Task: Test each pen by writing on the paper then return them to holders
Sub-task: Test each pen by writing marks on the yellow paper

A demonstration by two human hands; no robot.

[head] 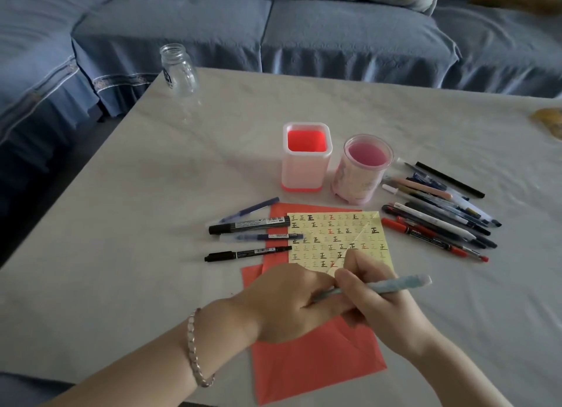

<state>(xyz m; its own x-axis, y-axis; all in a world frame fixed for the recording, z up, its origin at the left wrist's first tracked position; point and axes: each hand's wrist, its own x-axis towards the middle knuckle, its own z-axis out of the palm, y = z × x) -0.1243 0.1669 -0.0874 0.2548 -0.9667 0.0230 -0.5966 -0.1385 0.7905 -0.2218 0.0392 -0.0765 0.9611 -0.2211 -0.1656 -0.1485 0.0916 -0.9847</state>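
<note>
A yellow paper (pixel 334 236) covered in small written marks lies on a red sheet (pixel 313 364). My right hand (pixel 377 297) grips a light blue pen (pixel 392 285) with its tip down at the paper's lower edge. My left hand (pixel 289 300) rests on the paper beside it, fingers curled against the right hand. A square pink holder (pixel 305 160) and a round pink holder (pixel 360 169) stand behind the paper, both without pens. Three markers and a blue pen (pixel 249 227) lie left of the paper. A heap of several pens (pixel 441 212) lies to the right.
A clear glass jar (pixel 179 69) stands at the table's far left corner. A blue sofa (pixel 334 26) runs behind the pale table (pixel 152 193). A yellowish object (pixel 547 117) sits at the right edge.
</note>
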